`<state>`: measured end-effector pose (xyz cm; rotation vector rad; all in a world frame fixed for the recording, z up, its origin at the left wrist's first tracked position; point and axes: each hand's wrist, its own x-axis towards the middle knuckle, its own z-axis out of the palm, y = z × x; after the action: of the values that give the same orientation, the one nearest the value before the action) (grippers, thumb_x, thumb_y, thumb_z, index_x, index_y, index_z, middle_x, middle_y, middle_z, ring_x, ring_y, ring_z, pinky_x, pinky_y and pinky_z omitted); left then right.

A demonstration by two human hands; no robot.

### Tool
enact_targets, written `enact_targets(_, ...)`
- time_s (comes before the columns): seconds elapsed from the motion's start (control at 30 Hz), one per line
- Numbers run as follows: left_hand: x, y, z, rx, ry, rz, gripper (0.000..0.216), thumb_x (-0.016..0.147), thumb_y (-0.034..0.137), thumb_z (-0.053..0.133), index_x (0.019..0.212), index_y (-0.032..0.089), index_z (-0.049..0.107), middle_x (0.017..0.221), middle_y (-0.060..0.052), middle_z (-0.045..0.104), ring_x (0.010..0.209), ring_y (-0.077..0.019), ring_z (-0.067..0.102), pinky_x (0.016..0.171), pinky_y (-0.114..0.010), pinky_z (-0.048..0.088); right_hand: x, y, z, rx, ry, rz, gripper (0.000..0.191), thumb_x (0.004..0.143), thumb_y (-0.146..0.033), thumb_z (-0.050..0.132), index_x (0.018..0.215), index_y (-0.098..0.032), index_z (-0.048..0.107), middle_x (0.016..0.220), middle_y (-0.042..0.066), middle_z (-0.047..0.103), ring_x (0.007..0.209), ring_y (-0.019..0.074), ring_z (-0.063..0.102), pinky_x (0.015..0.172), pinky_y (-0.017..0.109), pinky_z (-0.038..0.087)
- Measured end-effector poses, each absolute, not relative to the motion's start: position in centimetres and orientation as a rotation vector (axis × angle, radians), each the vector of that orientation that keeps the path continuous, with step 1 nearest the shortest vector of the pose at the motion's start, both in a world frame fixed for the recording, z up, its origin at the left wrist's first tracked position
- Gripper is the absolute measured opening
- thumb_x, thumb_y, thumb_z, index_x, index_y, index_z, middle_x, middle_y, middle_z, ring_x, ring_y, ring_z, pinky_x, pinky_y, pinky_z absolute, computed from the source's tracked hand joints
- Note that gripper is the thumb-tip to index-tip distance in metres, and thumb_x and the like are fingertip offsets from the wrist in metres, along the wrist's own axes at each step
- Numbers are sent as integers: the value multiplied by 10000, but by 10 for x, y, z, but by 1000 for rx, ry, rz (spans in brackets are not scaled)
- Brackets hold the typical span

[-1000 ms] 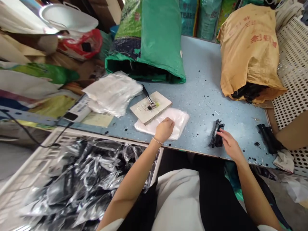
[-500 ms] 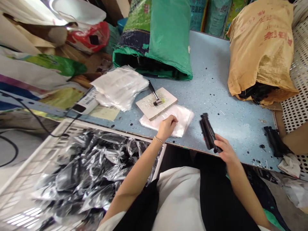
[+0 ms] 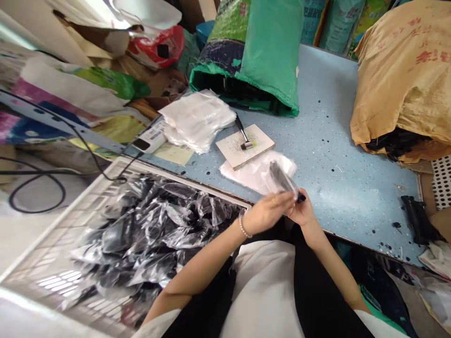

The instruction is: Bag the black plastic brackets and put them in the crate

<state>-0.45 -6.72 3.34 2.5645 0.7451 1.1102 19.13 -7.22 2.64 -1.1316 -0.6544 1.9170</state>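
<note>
Head view. Left hand [image 3: 270, 212]: fingers closed on clear bag [image 3: 283, 177]. Right hand [image 3: 303, 212]: gripping black part [image 3: 300, 198], mostly inside that bag. At the hands' 11 o'clock: bag stack [image 3: 243, 178], board [image 3: 230, 151], hammer [image 3: 246, 145]. At 9: white crate [image 3: 72, 210].

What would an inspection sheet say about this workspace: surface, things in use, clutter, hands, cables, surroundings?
Surface: blue table, dotted with dark specks.
Things in use: black part, partly inside a clear bag; crate of bagged dark items alongside.
Clutter: small tool on a board.
Hands: left hand holds the bag; right hand holds the part.
Cables: black cable, looped at far left.
Surroundings: green sack and yellow sack, mouths open.
</note>
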Motion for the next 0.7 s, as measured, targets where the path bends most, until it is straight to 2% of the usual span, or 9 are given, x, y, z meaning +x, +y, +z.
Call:
enact_targets(0.1,6,-86,35,2487,745,1087,737,968,67,443,1652,182,195,1423,-188,593,1330,-260,608,1098,-394,561,176,-85,39,-1332,-942,1709,321,839,-509,686,1009,-238,700,1078,70,712,1051,241,675,890,383,629)
enact_targets(0.17,4,-89,38,2431,800,1099,724,965,127,497,1637,155,229,1425,-225,568,1349,-298,588,1085,-439,565,170,-98,55,-1331,-1209,1620,479,808,-411,770,1253,-265,669,1348,81,633,1322,278,564,1094,439,537)
enact_targets(0.23,-15,-92,49,2359,862,1144,635,980,214,562,1579,179,356,1376,-204,608,1292,-284,624,1057,-433,576,171,-108,73,-1202,-1413,1648,656,813,-374,785,1430,-306,574,1532,68,514,1430,290,485,1161,467,486)
enact_targets(0.3,-53,-101,68,2235,994,1139,429,1000,283,581,1424,228,547,1242,-133,690,1185,-235,674,1033,-389,577,177,-113,89,-1056,-1455,1813,577,868,-382,741,1424,-327,599,1573,47,496,1395,294,539,1127,475,520)
enact_targets(0.37,-106,-118,84,2086,1224,969,268,1015,351,558,1236,245,667,1115,-81,727,1106,-215,692,1023,-370,567,185,-111,97,-1054,-1452,1894,378,922,-391,687,1291,-316,710,1482,48,602,1263,283,646,1058,468,565)
enact_targets(0.43,-158,-142,82,1955,1488,599,291,1001,446,556,1153,244,701,1089,-76,728,1051,-234,697,1002,-389,562,192,-106,94,-1185,-1434,1824,265,945,-391,667,1174,-304,768,1322,56,711,1115,255,712,1000,449,587)
enact_targets(0.57,-204,-190,7,1486,1974,-345,312,955,429,631,1004,138,730,1043,-160,721,1046,-333,695,975,-491,547,191,-100,67,-1400,-1278,1558,197,920,-396,687,1057,-285,775,1132,43,776,976,207,724,952,414,589)
enact_targets(0.63,-198,-207,-45,1356,2047,-468,308,947,362,671,1056,77,715,1090,-205,707,1068,-347,689,937,-512,564,187,-101,54,-1408,-1229,1563,196,905,-406,693,1026,-270,767,1094,46,782,944,199,723,942,414,589)
enact_targets(0.7,-190,-220,-86,1277,2103,-514,347,969,371,666,1206,116,666,1215,-150,679,1100,-279,675,943,-483,577,183,-103,44,-1406,-1202,1604,201,892,-421,705,998,-261,764,1057,48,786,910,195,723,931,416,590)
